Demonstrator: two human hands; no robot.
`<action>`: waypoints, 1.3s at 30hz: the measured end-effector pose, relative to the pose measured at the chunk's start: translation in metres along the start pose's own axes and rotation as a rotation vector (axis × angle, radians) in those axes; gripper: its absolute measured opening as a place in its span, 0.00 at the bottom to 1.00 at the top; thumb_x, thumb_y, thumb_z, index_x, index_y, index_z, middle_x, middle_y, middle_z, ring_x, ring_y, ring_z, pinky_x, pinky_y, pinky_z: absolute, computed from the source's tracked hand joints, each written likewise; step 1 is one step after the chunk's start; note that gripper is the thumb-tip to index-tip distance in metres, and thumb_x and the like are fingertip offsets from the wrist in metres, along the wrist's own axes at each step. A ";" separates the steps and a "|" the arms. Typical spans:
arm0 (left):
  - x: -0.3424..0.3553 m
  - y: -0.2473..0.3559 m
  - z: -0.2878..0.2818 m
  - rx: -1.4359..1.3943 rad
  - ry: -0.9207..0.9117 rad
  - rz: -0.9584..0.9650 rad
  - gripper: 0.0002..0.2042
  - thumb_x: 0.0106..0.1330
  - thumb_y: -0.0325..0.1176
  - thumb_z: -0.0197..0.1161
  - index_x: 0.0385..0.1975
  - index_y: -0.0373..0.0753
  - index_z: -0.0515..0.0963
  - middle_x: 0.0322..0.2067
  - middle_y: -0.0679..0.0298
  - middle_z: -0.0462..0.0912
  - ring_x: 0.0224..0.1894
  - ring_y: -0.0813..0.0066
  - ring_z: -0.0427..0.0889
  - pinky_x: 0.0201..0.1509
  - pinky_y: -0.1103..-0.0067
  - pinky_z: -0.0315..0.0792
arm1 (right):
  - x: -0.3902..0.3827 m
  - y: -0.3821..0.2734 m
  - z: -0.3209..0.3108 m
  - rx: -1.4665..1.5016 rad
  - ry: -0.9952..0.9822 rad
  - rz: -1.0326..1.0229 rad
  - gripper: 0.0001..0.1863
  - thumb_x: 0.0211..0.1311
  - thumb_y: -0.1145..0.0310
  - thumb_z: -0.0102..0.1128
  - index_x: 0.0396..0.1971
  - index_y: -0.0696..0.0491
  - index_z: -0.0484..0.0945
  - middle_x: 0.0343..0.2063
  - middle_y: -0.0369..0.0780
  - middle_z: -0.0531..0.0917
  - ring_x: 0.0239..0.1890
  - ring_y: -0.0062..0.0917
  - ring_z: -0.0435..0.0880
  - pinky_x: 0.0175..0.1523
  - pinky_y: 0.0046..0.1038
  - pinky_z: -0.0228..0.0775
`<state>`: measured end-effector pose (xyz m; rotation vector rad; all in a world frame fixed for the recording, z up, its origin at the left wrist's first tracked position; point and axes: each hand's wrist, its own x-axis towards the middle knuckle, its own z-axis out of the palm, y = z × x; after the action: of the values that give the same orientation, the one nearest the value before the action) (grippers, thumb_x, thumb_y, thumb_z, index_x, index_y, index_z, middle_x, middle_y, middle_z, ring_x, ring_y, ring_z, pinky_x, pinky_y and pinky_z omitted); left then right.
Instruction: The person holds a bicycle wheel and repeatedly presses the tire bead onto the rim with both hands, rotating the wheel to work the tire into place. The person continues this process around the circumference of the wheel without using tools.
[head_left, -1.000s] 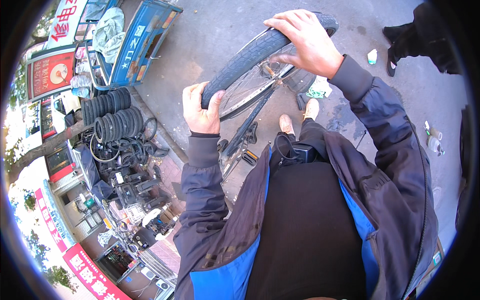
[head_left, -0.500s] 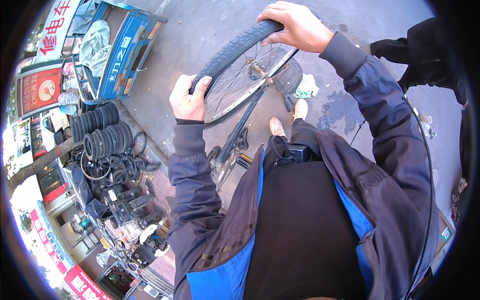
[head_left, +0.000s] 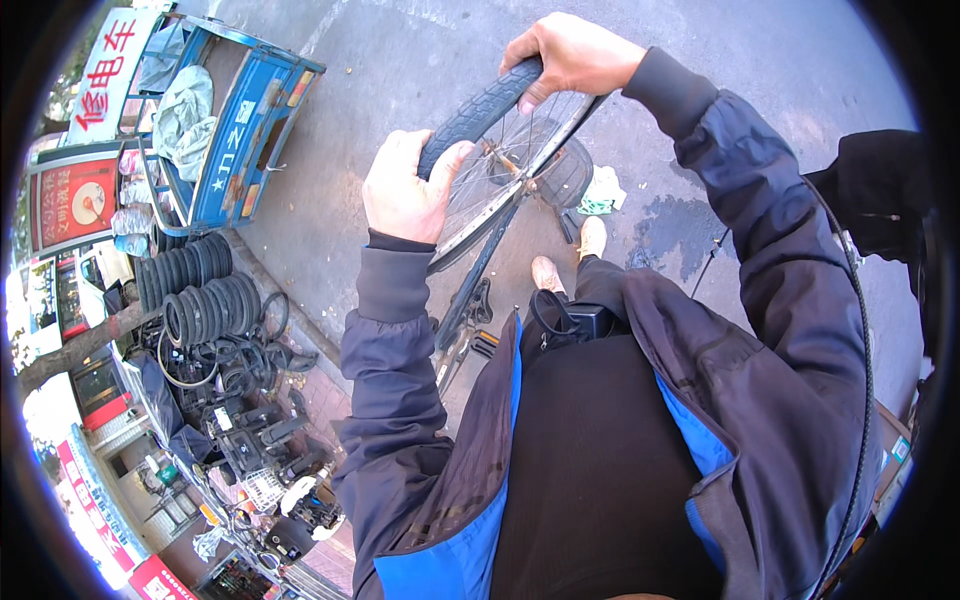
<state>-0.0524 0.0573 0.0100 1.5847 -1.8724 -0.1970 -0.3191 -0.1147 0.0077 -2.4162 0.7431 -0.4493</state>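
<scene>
Head view shows the left hand (head_left: 408, 190) and right hand (head_left: 575, 62) each curled around a black rubber tyre (head_left: 477, 112) with blocky tread, thumbs on its inner side. It arcs along a thin-spoked bicycle wheel (head_left: 497, 207) above stained grey pavement (head_left: 400, 60); leftward outdoors stand a blue metal cart (head_left: 235, 165) and ribbed, round tyre stacks (head_left: 210, 310).

Black tyres (head_left: 213, 308) — two rows — sit near a cart (head_left: 235, 150) (blue).
</scene>
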 end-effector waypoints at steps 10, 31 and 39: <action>0.016 -0.011 -0.004 -0.340 -0.111 -0.202 0.12 0.67 0.35 0.81 0.39 0.32 0.90 0.30 0.63 0.87 0.32 0.79 0.82 0.40 0.77 0.76 | -0.042 0.010 0.040 -0.269 0.456 -0.107 0.33 0.58 0.65 0.83 0.63 0.52 0.80 0.53 0.45 0.85 0.57 0.42 0.85 0.64 0.43 0.79; 0.049 0.034 0.018 -0.024 -0.152 -0.039 0.18 0.67 0.43 0.79 0.45 0.35 0.87 0.36 0.53 0.85 0.36 0.53 0.87 0.43 0.68 0.80 | -0.025 0.008 -0.020 0.019 0.064 0.058 0.28 0.53 0.66 0.83 0.56 0.56 0.88 0.37 0.48 0.91 0.42 0.43 0.91 0.51 0.41 0.81; 0.062 0.015 0.014 -0.256 -0.197 -0.145 0.14 0.68 0.34 0.80 0.45 0.31 0.89 0.31 0.62 0.88 0.32 0.79 0.83 0.39 0.77 0.77 | -0.064 0.057 0.033 -0.184 0.444 0.023 0.39 0.61 0.72 0.79 0.72 0.49 0.75 0.59 0.46 0.85 0.63 0.46 0.83 0.71 0.43 0.75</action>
<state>-0.0753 -0.0002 0.0310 1.5678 -1.7921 -0.6509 -0.3780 -0.1017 -0.0616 -2.5002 1.0368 -0.9650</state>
